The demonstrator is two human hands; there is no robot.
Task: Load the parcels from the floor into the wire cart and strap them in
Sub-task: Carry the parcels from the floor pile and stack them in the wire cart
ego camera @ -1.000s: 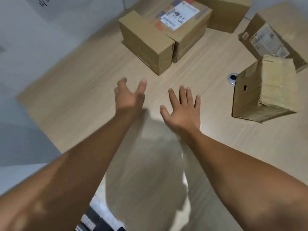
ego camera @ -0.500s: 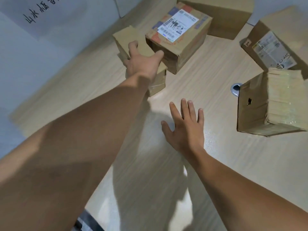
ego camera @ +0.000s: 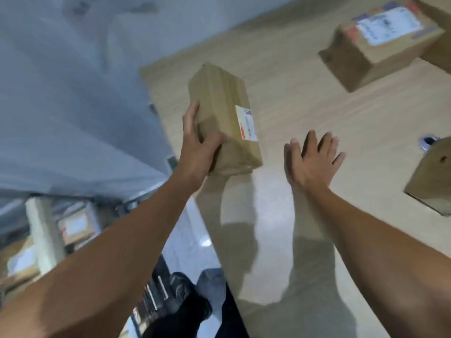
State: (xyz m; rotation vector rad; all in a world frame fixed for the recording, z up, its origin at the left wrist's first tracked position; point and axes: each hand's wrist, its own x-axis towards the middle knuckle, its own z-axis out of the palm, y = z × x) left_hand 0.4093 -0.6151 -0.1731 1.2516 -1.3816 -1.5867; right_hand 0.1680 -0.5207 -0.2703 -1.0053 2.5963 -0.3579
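Note:
My left hand (ego camera: 199, 145) grips the near end of a long brown cardboard parcel (ego camera: 225, 113) with a white label on its side, held up off the wooden floor. My right hand (ego camera: 313, 159) hovers to the right of the parcel with fingers spread, holding nothing. At the lower left, blurred, several labelled parcels (ego camera: 75, 228) lie behind a pale upright post (ego camera: 45, 235); the wire cart itself I cannot make out.
A labelled parcel (ego camera: 383, 37) sits on the floor (ego camera: 317, 106) at the upper right, another box (ego camera: 432, 176) at the right edge beside a round metal floor fitting (ego camera: 428, 142). A grey wall (ego camera: 73, 81) fills the left. My dark shoe (ego camera: 175, 301) shows at the bottom.
My left hand has taken hold of the long parcel and lifted it away from the labelled box, toward the left. The view has swung left. My right hand stays spread and free.

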